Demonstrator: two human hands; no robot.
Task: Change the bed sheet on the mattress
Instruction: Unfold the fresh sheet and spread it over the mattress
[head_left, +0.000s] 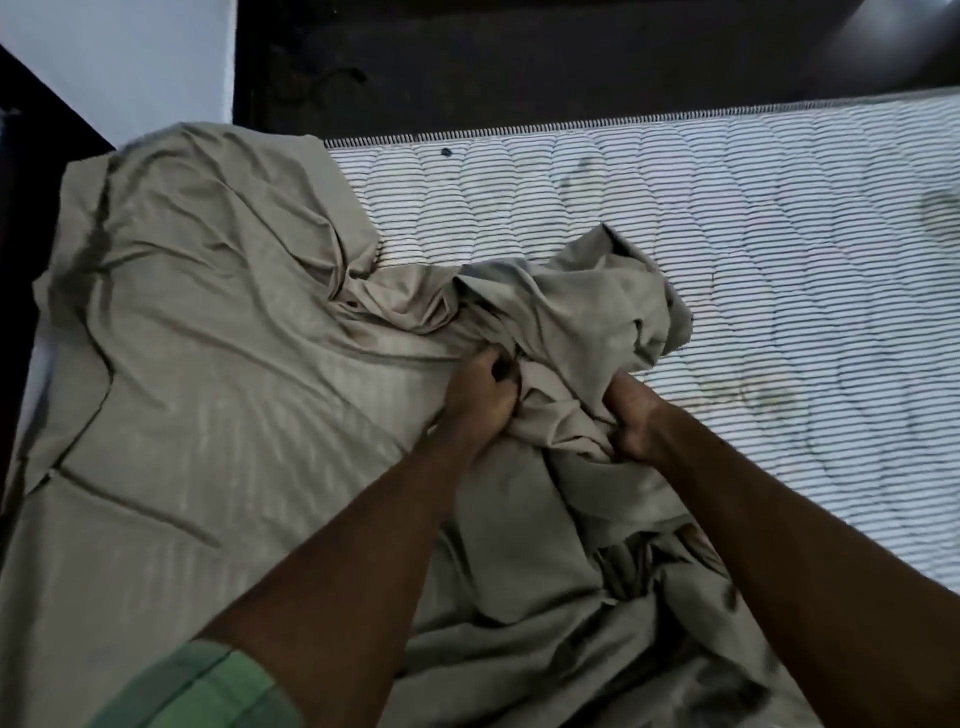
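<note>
A green sleeve (208, 686) is seen nearest. A bunched fold of the sheet (208, 338) is clutched mid-bed by the left hand (480, 395) and right hand (631, 421), each grip closed on cloth. The sheet is spread over the mattress's left part; the striped mattress (727, 234) is bared toward the right and far edge. Whether stripping or spreading is underway cannot be told; either way, much work is judged left.

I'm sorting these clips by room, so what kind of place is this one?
Most likely a bedroom: a striped quilted mattress lies half bare, a grey-beige bed sheet is bunched up on it, and a dark headboard stands behind against a pale wall.
</note>
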